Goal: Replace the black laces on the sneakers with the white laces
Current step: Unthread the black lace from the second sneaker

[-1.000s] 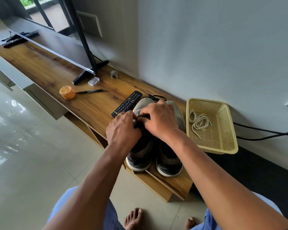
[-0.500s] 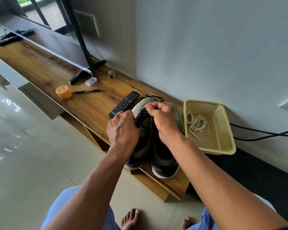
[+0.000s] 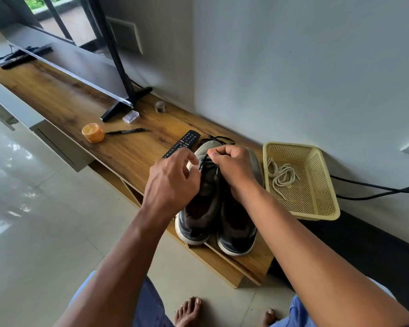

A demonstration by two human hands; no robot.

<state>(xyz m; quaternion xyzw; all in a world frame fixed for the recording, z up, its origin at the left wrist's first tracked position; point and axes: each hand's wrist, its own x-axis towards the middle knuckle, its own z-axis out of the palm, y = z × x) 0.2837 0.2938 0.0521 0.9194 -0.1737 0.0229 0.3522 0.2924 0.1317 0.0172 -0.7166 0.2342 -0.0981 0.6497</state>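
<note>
Two dark sneakers with grey toes stand side by side on the wooden shelf (image 3: 132,159), heels toward me: the left sneaker (image 3: 198,215) and the right sneaker (image 3: 239,234). A black lace (image 3: 219,139) trails past the toes. My right hand (image 3: 232,168) pinches a strand of this black lace over the left sneaker's tongue. My left hand (image 3: 172,182) hovers at the same sneaker's left side with curled fingers; whether they hold lace is hidden. White laces (image 3: 281,173) lie coiled in a yellow basket (image 3: 326,206) to the right.
A black remote (image 3: 182,143) lies just left of the sneakers. Farther left sit a pen (image 3: 126,131), an orange jar (image 3: 93,132), a small clear box (image 3: 130,116) and the TV stand foot (image 3: 118,107). Black cables (image 3: 376,192) run along the wall. My bare feet (image 3: 189,310) stand on the tiled floor.
My right hand has lifted toward the toe, drawing a black lace strand up out of the left sneaker. My left hand has loosened and shifted slightly left.
</note>
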